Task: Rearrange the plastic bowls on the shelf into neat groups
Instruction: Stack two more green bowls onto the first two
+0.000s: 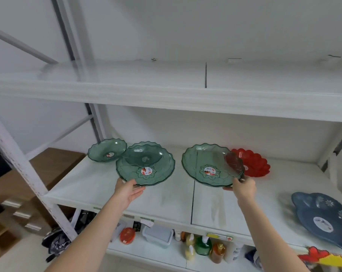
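- On the middle shelf point(166, 205), the left hand point(127, 190) grips the near rim of a wide green bowl point(146, 169), thumb on top, fingers beneath.
- A smaller green bowl point(144, 155) sits inside it; another small green bowl point(107, 152) stands just behind-left, rims nearly touching.
- The right hand point(242, 188) pinches the near-right rim of a second wide green bowl point(207, 163), tilted up and overlapping a red bowl point(254, 163) behind.
- Bare shelf lies between the two wide bowls and along the front edge.
- Blue dishes point(323, 216) overhang the right front edge.
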`<move>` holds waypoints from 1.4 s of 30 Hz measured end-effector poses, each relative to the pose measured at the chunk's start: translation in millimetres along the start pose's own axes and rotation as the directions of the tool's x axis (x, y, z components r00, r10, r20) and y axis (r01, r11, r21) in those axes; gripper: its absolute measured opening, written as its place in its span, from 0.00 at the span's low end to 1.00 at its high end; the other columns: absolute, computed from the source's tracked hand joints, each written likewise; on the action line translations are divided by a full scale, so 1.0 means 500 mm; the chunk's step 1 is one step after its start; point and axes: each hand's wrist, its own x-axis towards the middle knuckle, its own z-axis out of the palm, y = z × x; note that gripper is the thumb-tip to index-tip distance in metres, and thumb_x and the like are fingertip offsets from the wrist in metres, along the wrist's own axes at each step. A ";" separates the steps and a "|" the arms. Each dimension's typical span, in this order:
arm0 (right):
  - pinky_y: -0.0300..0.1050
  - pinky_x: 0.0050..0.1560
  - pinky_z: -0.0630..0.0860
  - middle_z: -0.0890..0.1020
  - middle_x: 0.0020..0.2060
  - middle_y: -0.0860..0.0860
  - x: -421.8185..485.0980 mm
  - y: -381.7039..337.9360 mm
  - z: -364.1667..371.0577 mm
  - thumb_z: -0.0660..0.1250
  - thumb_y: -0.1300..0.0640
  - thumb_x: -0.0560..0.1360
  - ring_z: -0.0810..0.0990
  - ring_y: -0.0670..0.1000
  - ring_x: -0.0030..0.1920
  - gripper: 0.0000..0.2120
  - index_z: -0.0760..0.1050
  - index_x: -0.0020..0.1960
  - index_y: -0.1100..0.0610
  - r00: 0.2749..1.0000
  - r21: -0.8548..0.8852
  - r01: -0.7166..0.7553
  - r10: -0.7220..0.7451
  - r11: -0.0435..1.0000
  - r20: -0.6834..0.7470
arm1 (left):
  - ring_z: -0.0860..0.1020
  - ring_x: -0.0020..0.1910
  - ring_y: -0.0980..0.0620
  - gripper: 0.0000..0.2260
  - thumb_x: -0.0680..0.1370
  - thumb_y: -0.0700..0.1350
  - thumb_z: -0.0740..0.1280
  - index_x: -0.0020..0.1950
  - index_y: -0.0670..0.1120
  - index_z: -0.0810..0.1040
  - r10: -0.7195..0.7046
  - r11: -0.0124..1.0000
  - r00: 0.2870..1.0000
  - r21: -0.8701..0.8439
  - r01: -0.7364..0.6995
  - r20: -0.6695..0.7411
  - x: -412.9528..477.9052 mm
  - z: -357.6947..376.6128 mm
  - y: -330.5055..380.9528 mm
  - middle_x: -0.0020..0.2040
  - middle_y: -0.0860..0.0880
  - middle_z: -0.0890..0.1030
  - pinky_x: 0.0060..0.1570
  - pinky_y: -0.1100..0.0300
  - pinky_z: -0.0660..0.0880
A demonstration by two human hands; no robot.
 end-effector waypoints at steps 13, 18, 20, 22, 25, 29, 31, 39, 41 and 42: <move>0.45 0.30 0.73 0.82 0.40 0.57 -0.121 -0.082 0.411 0.57 0.68 0.72 0.84 0.59 0.28 0.09 0.75 0.48 0.63 0.999 0.133 0.020 -0.024 0.991 0.031 | 0.81 0.51 0.37 0.25 0.77 0.35 0.65 0.71 0.46 0.62 0.003 1.000 1.000 0.005 -0.003 0.022 0.201 -0.336 0.176 0.58 0.33 0.78 0.54 0.46 0.77; 0.43 0.27 0.67 0.80 0.35 0.49 -0.168 -0.115 0.554 0.58 0.66 0.73 0.82 0.53 0.23 0.11 0.73 0.40 0.53 0.999 0.164 -0.010 0.017 0.986 -0.045 | 0.82 0.51 0.37 0.22 0.78 0.35 0.65 0.71 0.45 0.65 -0.010 0.998 0.997 0.068 0.005 0.083 0.300 -0.445 0.254 0.58 0.34 0.79 0.55 0.47 0.77; 0.42 0.26 0.64 0.80 0.35 0.49 -0.174 -0.125 0.599 0.58 0.66 0.73 0.81 0.49 0.21 0.10 0.72 0.41 0.53 0.997 0.168 -0.021 0.033 0.986 -0.069 | 0.81 0.52 0.36 0.22 0.78 0.34 0.63 0.71 0.44 0.65 -0.013 0.998 0.996 0.066 0.007 0.091 0.343 -0.470 0.277 0.59 0.33 0.79 0.57 0.46 0.76; 0.42 0.26 0.64 0.81 0.40 0.51 -0.170 -0.130 0.636 0.58 0.66 0.73 0.82 0.50 0.22 0.09 0.73 0.50 0.58 0.995 0.184 -0.040 0.055 0.982 -0.079 | 0.80 0.54 0.35 0.23 0.78 0.33 0.63 0.71 0.44 0.64 -0.009 0.998 0.995 0.068 0.002 0.099 0.382 -0.485 0.295 0.60 0.32 0.78 0.59 0.44 0.75; 0.42 0.25 0.63 0.80 0.45 0.53 -0.148 -0.131 0.682 0.58 0.65 0.74 0.84 0.52 0.28 0.15 0.70 0.60 0.61 0.991 0.173 -0.073 0.091 0.982 -0.100 | 0.79 0.56 0.35 0.24 0.77 0.32 0.63 0.72 0.43 0.63 -0.005 0.998 0.993 0.067 -0.003 0.122 0.441 -0.500 0.318 0.61 0.32 0.77 0.60 0.44 0.74; 0.39 0.22 0.61 0.81 0.46 0.53 -0.099 -0.126 0.728 0.57 0.64 0.74 0.83 0.49 0.27 0.16 0.70 0.61 0.61 0.987 0.148 -0.082 0.101 0.986 -0.125 | 0.78 0.57 0.33 0.24 0.78 0.32 0.62 0.72 0.43 0.61 -0.009 0.999 0.993 0.036 0.005 0.118 0.524 -0.509 0.326 0.61 0.30 0.76 0.59 0.43 0.74; 0.41 0.24 0.63 0.82 0.43 0.52 -0.072 -0.117 0.750 0.57 0.64 0.74 0.83 0.51 0.28 0.16 0.71 0.61 0.62 0.984 0.140 -0.086 0.106 0.986 -0.141 | 0.79 0.55 0.33 0.23 0.78 0.32 0.62 0.72 0.43 0.61 -0.012 1.000 0.994 0.020 0.009 0.109 0.567 -0.509 0.320 0.60 0.30 0.76 0.59 0.43 0.74; 0.44 0.28 0.69 0.79 0.36 0.50 0.007 -0.066 0.829 0.59 0.64 0.75 0.82 0.53 0.26 0.14 0.71 0.60 0.62 0.981 0.130 -0.059 0.082 0.990 -0.177 | 0.82 0.46 0.37 0.18 0.79 0.33 0.61 0.67 0.42 0.66 -0.022 0.999 0.994 0.040 0.018 0.107 0.705 -0.500 0.257 0.53 0.33 0.79 0.51 0.46 0.77; 0.45 0.28 0.70 0.79 0.38 0.51 0.021 -0.045 0.850 0.59 0.64 0.75 0.80 0.49 0.21 0.11 0.69 0.57 0.59 0.981 0.136 -0.064 0.087 0.989 -0.172 | 0.82 0.46 0.37 0.16 0.79 0.33 0.61 0.65 0.42 0.67 -0.025 0.999 0.994 0.041 0.020 0.109 0.731 -0.500 0.236 0.51 0.33 0.80 0.52 0.45 0.77; 0.44 0.27 0.69 0.79 0.37 0.51 0.027 -0.036 0.860 0.59 0.64 0.75 0.79 0.46 0.19 0.09 0.68 0.54 0.57 0.982 0.133 -0.066 0.088 0.989 -0.167 | 0.82 0.46 0.37 0.15 0.79 0.33 0.61 0.64 0.43 0.67 -0.027 0.999 0.993 0.046 0.022 0.116 0.741 -0.499 0.228 0.50 0.33 0.80 0.52 0.45 0.77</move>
